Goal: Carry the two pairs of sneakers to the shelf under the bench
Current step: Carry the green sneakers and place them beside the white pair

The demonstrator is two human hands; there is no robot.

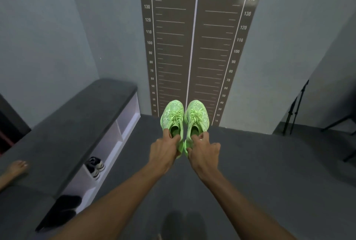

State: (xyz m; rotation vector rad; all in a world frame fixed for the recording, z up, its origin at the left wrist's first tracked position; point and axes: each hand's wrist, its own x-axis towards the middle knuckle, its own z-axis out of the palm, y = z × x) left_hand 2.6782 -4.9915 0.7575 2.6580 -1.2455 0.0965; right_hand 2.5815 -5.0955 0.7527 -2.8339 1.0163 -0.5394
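Note:
Two bright green sneakers are side by side ahead of me, toes pointing toward the wall. My left hand (165, 148) grips the heel collar of the left green sneaker (172, 116). My right hand (203, 150) grips the heel collar of the right green sneaker (196, 115). I cannot tell whether the soles touch the floor. A black and white pair of sneakers (95, 166) stands in a compartment of the white shelf (117, 139) under the dark-topped bench (73, 124) at the left.
A dark flat thing (61, 211) lies on the floor by the bench's near end. Another person's bare foot (14, 170) rests at the far left. A height chart (194, 47) covers the wall ahead. Black stands (296, 108) are at the right.

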